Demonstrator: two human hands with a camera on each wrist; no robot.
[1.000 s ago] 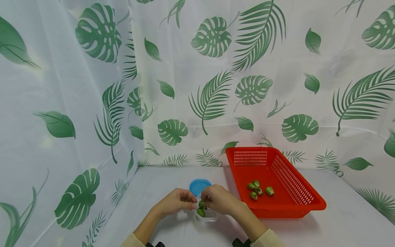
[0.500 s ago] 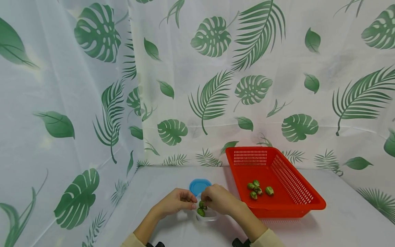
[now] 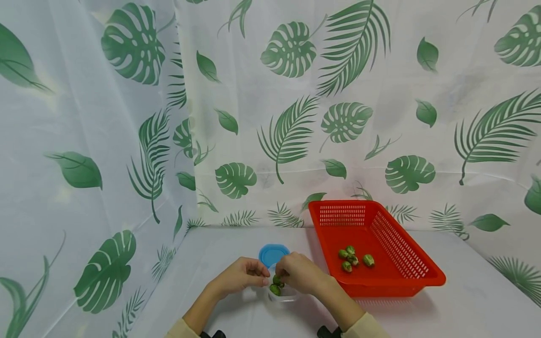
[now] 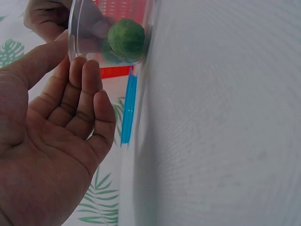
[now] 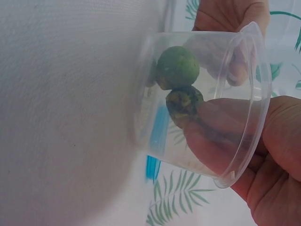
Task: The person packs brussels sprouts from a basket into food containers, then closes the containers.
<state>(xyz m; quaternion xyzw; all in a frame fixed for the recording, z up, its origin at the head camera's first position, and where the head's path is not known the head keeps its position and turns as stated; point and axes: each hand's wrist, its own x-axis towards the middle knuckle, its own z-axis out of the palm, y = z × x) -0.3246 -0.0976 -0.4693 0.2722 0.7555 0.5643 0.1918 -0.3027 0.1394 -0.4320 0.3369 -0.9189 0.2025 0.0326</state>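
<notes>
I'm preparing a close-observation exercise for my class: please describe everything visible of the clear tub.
The clear tub looks like plastic: see-through, with rounded sides, an open top and a projecting rim with small tabs. It stands upright on the white tabletop, left of the red basket. At least two Brussels sprouts are inside; the right hand's grip reaches in and pinches one. The left hand's grip appears to touch its rim.

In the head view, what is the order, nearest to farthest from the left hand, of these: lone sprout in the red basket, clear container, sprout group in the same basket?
1. Clear container: just right of the left hand.
2. Sprout group: farther right, inside the red basket.
3. Lone sprout: right of that group, same basket.
</notes>
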